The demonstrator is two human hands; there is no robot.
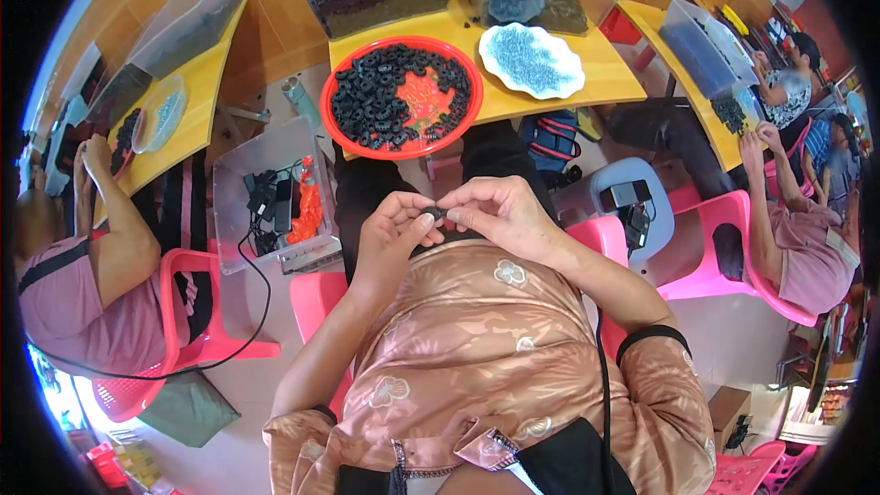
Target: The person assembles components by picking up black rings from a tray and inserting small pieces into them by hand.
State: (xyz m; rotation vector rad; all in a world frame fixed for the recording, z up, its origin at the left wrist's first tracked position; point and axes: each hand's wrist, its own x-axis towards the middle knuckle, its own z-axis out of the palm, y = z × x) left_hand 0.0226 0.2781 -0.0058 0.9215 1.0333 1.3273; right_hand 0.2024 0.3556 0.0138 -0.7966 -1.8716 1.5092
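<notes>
Close above my lap, my left hand (396, 231) pinches a small black round part (432, 213), probably one of the ring-shaped pieces. From the other side, the fingertips of my right hand (500, 213) close on the same part, partly covering it. Just beyond my knees, a round red tray (479, 101) sits at the table's near edge. Many black ring-shaped parts (367, 96) lie in it, with its red patterned bottom showing in the middle. A white scalloped plate (570, 73) to its right carries a heap of tiny blue-grey pieces (527, 55).
Two clear bins (385, 5) (541, 14) of black parts stand at the back of the yellow table (605, 82). On the floor at left is a clear box (240, 211) with cables. Seated co-workers flank me on pink chairs (706, 266). A black cable (261, 312) runs at left.
</notes>
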